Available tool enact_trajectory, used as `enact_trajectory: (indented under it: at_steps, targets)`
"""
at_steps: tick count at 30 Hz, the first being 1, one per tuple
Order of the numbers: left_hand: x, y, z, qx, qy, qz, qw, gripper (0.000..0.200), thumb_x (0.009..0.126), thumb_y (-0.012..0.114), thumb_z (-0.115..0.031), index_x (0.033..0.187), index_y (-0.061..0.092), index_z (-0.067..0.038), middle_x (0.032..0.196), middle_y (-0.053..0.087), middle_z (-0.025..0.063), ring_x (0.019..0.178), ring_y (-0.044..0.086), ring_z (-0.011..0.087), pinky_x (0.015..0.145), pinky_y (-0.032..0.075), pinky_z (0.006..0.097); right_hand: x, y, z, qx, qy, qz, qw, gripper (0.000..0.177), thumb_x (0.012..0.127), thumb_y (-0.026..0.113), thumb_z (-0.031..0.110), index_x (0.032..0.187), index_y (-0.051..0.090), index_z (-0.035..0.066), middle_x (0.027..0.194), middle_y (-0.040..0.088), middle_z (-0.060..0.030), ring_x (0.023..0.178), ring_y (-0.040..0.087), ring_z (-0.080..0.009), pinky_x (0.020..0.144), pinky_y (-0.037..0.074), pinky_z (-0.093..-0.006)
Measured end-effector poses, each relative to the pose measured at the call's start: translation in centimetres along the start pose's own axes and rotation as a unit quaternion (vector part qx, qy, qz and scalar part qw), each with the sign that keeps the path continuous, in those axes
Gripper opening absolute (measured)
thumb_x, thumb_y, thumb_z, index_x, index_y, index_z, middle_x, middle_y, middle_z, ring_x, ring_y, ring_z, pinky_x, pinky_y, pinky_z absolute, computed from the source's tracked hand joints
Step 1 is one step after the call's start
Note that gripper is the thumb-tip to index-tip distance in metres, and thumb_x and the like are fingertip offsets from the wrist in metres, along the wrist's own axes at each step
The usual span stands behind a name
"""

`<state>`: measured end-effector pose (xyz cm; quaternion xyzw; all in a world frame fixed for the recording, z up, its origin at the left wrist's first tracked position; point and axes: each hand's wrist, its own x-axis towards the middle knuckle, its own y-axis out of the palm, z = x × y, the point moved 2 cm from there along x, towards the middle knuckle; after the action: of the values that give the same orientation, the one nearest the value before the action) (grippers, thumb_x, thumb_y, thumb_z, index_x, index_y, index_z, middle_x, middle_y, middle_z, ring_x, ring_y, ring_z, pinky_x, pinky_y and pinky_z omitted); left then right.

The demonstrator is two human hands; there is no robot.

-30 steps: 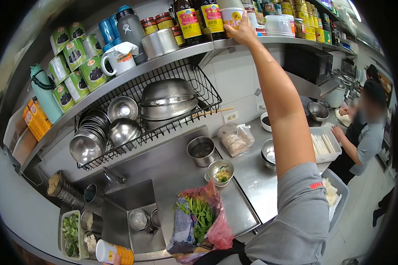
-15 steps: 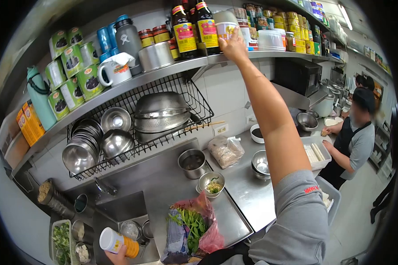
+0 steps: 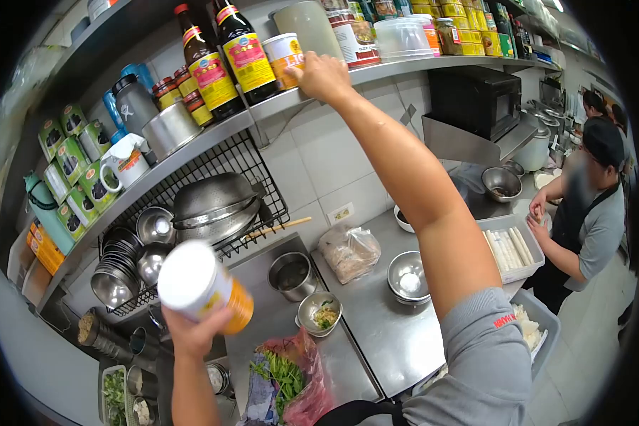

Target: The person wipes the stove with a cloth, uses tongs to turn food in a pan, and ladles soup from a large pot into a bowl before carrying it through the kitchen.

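Observation:
My left hand (image 3: pixel 202 326) is wrapped round a canister (image 3: pixel 209 284) with a white lid and an orange lower part, tilted above the sink area. Up at the shelf, my right hand (image 3: pixel 318 74) is at the right side of a white and orange can (image 3: pixel 283 59). Its thumb lies on the can's front; the other fingers curl at the can's edge, partly hidden, before a large cloudy container (image 3: pixel 309 30). Two dark bottles with yellow labels (image 3: pixel 248 57) stand left of the can.
Below the shelf (image 3: pixel 277 103) hangs a wire rack (image 3: pixel 280 206) with metal bowls. The counter holds a pot (image 3: pixel 292 275), a bowl of chopped food (image 3: pixel 319 314), bagged greens (image 3: pixel 287 376) and stacked bowls (image 3: pixel 409 275). A co-worker (image 3: pixel 589 213) stands right, beside a white tray (image 3: pixel 508 248).
My left hand has raised the canister from the sink toward the rack. The view has shifted nearer the shelf, and my right hand is still at the can.

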<state>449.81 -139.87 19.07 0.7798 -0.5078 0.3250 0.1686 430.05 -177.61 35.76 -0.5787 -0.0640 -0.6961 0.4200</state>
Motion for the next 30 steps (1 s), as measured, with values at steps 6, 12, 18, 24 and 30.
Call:
enact_trajectory:
  at_steps: [6, 12, 18, 24, 30]
  targets:
    - [12.7, 11.7, -2.6, 0.016, 0.118, 0.052, 0.991, 0.065, 0.071, 0.081, -0.010, 0.122, 0.043, 0.002, 0.111, 0.059, 0.0121, 0.097, 0.061, 0.0200, 0.086, 0.051, 0.0351, 1.1, -0.7, -1.0, 0.095, 0.036, 0.061, 0.993, 0.055, 0.072, 0.072, 0.059, 0.093, 0.072, 0.009, 0.097, 0.071, -0.0136, 0.095, 0.067, -0.0297, 0.086, 0.047, -0.0428]
    - [21.5, 17.4, -3.8, 0.018, 0.157, 0.015, 0.987, 0.060, 0.079, 0.079, -0.023, 0.117, 0.040, 0.005, 0.108, 0.058, 0.0140, 0.095, 0.061, 0.0186, 0.082, 0.051, 0.0313, 0.4, 0.2, -1.7, 0.148, -0.004, -0.015, 0.989, 0.045, 0.081, 0.071, 0.044, 0.099, 0.070, 0.003, 0.093, 0.071, -0.0117, 0.094, 0.067, -0.0278, 0.086, 0.046, -0.0423]
    - [28.6, 20.0, -2.8, 0.041, 0.173, 0.005, 0.984, 0.076, 0.081, 0.075, -0.040, 0.124, 0.032, 0.004, 0.116, 0.050, 0.0174, 0.105, 0.055, 0.0201, 0.083, 0.050, 0.0322, -5.1, -5.8, -1.4, 0.596, -0.133, 0.054, 0.790, 0.073, 0.084, 0.072, 0.029, 0.138, 0.036, -0.003, 0.102, 0.066, -0.0149, 0.096, 0.064, -0.0200, 0.084, 0.051, -0.0344]
    - [28.9, 19.3, -3.5, -0.037, 0.088, 0.097, 0.991, 0.082, 0.083, 0.068, -0.052, 0.133, 0.035, 0.004, 0.130, 0.048, 0.0177, 0.117, 0.051, 0.0274, 0.100, 0.040, 0.0402, -0.2, -7.4, -0.3, 0.608, -0.238, -0.028, 0.757, 0.066, 0.080, 0.074, 0.017, 0.131, 0.036, -0.003, 0.110, 0.061, -0.0189, 0.101, 0.062, -0.0285, 0.086, 0.051, -0.0404]
    - [12.0, 14.7, -0.8, 0.298, 0.193, 0.168, 0.920, 0.057, 0.081, 0.073, -0.029, 0.126, 0.050, -0.001, 0.124, 0.055, 0.0163, 0.114, 0.054, 0.0283, 0.098, 0.042, 0.0380, 6.8, -6.2, 1.9, 0.385, -0.135, -0.127, 0.904, 0.066, 0.077, 0.077, 0.015, 0.130, 0.040, 0.002, 0.111, 0.060, -0.0146, 0.099, 0.061, -0.0236, 0.085, 0.050, -0.0360]
